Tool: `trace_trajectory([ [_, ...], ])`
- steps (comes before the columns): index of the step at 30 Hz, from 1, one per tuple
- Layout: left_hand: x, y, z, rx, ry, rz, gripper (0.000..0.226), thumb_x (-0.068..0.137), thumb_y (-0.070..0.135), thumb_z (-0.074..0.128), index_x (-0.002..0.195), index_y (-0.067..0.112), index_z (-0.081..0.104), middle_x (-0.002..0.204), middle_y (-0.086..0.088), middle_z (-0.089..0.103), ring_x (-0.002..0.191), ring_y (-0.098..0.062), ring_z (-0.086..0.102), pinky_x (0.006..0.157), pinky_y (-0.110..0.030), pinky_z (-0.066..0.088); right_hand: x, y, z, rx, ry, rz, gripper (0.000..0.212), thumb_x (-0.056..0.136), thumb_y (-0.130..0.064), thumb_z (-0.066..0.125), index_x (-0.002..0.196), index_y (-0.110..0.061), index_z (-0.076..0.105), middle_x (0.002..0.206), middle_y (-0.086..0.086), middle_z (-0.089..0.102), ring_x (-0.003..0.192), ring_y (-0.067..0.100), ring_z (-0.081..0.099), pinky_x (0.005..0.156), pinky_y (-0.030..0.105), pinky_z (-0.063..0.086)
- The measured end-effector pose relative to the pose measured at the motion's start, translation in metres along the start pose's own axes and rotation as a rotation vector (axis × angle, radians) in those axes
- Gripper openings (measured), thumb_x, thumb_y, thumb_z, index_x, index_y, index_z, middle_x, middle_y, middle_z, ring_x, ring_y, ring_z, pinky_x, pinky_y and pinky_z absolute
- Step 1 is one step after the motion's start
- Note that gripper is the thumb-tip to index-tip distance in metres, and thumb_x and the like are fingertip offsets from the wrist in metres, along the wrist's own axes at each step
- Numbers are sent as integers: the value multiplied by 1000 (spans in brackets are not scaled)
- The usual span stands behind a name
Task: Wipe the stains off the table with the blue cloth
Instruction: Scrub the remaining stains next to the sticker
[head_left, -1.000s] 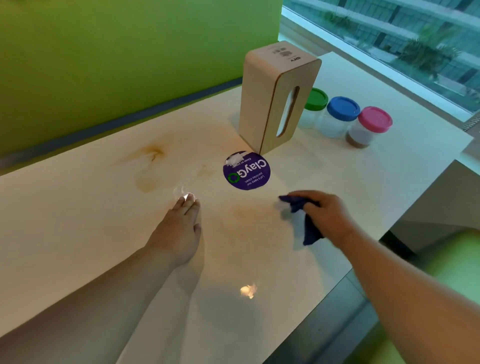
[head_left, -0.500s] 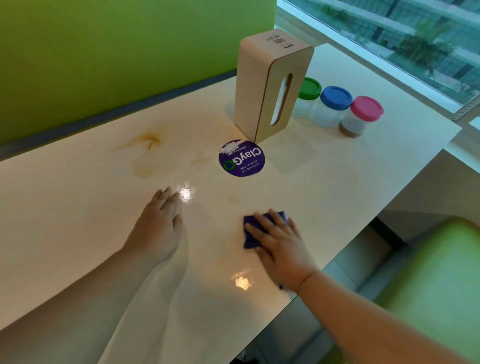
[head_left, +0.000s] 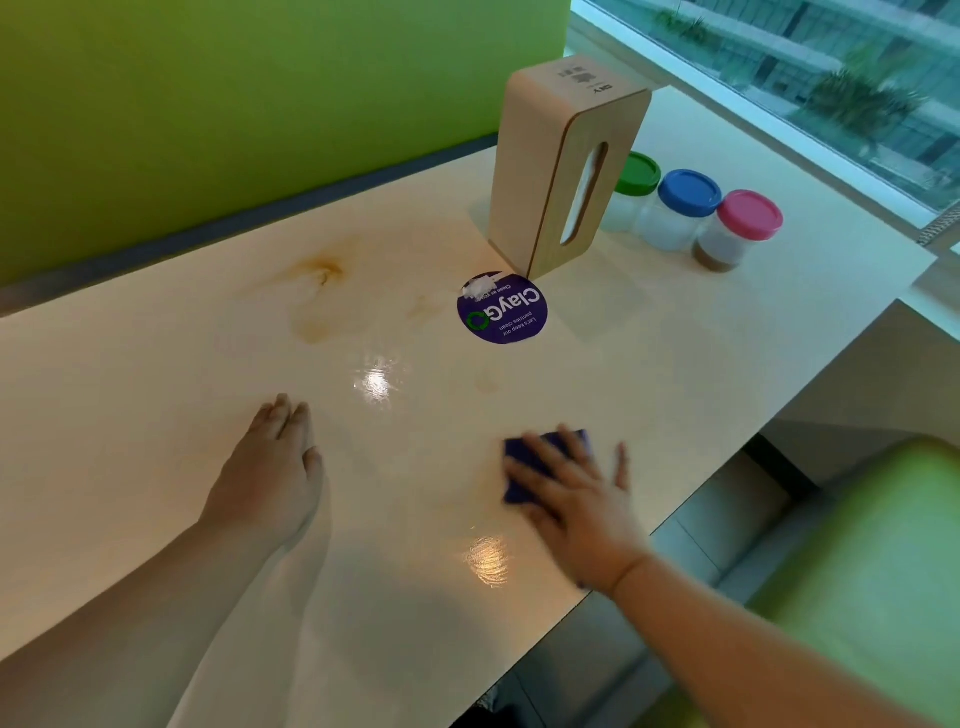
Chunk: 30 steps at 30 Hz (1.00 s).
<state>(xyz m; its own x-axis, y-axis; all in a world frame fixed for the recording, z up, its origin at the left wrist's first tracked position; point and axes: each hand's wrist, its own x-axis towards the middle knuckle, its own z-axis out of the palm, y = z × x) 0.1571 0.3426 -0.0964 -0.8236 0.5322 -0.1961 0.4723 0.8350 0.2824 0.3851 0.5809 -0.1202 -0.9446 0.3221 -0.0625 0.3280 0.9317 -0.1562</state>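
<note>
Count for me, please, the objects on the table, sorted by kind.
Lidded jars: 3 (green lid, blue lid, pink lid)
Wooden tissue box: 1
Round purple ClayGo sticker: 1
Blue cloth: 1
Total: 6

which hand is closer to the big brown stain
Left. The left hand rests flat short of the brown stain; the right hand presses the blue cloth farther off to the right.
</note>
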Motion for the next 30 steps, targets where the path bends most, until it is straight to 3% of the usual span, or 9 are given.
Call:
trace_trajectory([
  [4, -1, 5, -4, 12, -16, 1, 55, 97, 24, 36, 147, 8, 22, 157, -9, 11, 145, -22, 8, 115, -33, 16, 17, 46, -15, 1, -21, 421, 49, 94, -58, 23, 143, -50, 24, 159, -4, 4, 145, 27, -9, 114, 59, 1],
  [6, -1, 6, -5, 19, -23, 2, 56, 97, 26, 35, 148, 9, 20, 158, -9, 10, 146, -22, 7, 116, -33, 16, 34, 33, -13, 23, 25, 488, 52, 95, -55, 25, 146, -41, 24, 159, 2, 7, 145, 30, -7, 116, 51, 2],
  [8, 0, 5, -5, 26, -31, -2, 57, 97, 28, 34, 148, 10, 17, 158, -8, 8, 146, -22, 5, 116, -33, 15, 51, 2, -4, 47, 54, 406, 52, 96, -51, 30, 145, -35, 31, 157, 5, 18, 144, 35, 5, 116, 50, 6],
  [11, -1, 0, -4, 16, -35, 13, 61, 96, 34, 38, 149, 12, 17, 158, -7, 6, 146, -20, 4, 116, -33, 15, 61, -62, 8, 42, 26, 32, 54, 90, -46, 30, 138, -28, 44, 149, 5, 38, 137, 38, 28, 110, 53, 20],
  [14, -2, -7, -6, -14, -36, 38, 64, 95, 39, 41, 149, 16, 16, 158, -2, 5, 146, -16, 3, 116, -31, 13, 56, -85, 11, 10, -37, -269, 50, 93, -42, 30, 140, -28, 42, 148, 0, 39, 139, 32, 29, 112, 52, 18],
  [16, -2, -12, -9, -24, -34, 54, 64, 94, 41, 43, 149, 19, 18, 158, 0, 6, 146, -15, 5, 116, -31, 13, 64, -68, 7, 1, -23, -278, 51, 93, -42, 28, 141, -29, 41, 149, -3, 38, 140, 28, 28, 113, 48, 12],
  [22, -2, -12, -11, -34, -26, 70, 65, 93, 43, 43, 149, 22, 17, 158, 2, 6, 145, -13, 6, 116, -29, 14, 114, -45, -2, -1, 58, 226, 50, 101, -40, 23, 149, -29, 20, 158, -5, 14, 146, 24, 0, 116, 40, -4],
  [28, 4, -19, -20, -30, 30, 118, 62, 93, 43, 45, 147, 19, 27, 156, 3, 19, 143, -11, 16, 112, -21, 14, 123, -120, 11, 3, -46, -316, 55, 95, -42, 22, 146, -24, 32, 155, 0, 25, 145, 28, 12, 116, 41, -1],
  [30, 13, -25, -26, -24, 21, 105, 65, 93, 45, 44, 147, 17, 24, 155, 3, 18, 143, -11, 15, 113, -22, 15, 132, -110, 9, 4, -49, -361, 57, 92, -43, 20, 145, -25, 34, 154, -1, 28, 144, 25, 15, 115, 38, -2],
])
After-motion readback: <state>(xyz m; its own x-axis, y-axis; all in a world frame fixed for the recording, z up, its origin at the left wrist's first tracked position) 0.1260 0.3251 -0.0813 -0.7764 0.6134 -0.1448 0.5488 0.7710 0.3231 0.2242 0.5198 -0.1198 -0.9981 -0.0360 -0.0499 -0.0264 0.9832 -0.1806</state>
